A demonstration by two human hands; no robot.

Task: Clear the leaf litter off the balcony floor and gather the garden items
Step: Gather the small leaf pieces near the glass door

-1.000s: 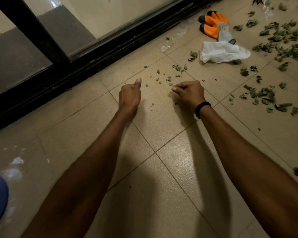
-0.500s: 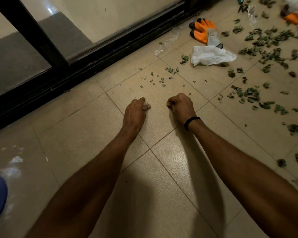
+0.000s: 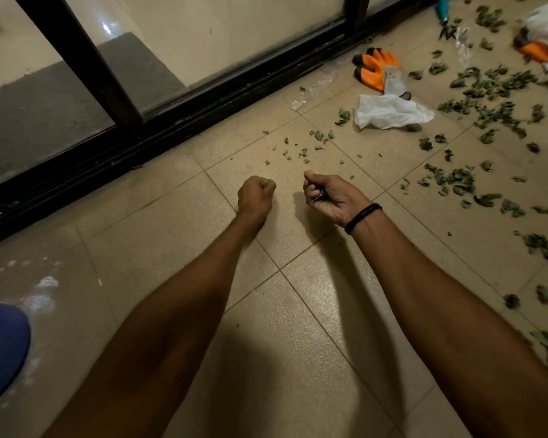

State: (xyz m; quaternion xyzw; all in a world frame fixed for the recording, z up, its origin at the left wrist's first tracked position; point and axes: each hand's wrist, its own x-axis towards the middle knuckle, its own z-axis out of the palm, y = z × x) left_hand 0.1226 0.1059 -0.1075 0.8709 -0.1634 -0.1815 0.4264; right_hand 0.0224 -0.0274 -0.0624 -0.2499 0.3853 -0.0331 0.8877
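Now, mid-frame, left hand (image 3: 256, 197) & right hand (image 3: 331, 199) each curl round leaf bits (image 3: 320, 196) just above the floor (image 3: 171, 216), w/ more leaves (image 3: 450, 178) strewn beyond, up to the glove (image 3: 374, 66) upper right, so slack fists could dribble crumbs back down.

Bare left hand (image 3: 255, 197) and right hand (image 3: 332, 197), with a thin black band (image 3: 363, 218) round the right wrist.

Left hand (image 3: 256, 197): thumb out earlier, now a tight fist; drawn back from the leaf scatter (image 3: 301, 150) toward frame centre.
Right hand (image 3: 332, 199): knuckles-up before, now rolled over, fingers curled round dark leaf bits (image 3: 320, 196).
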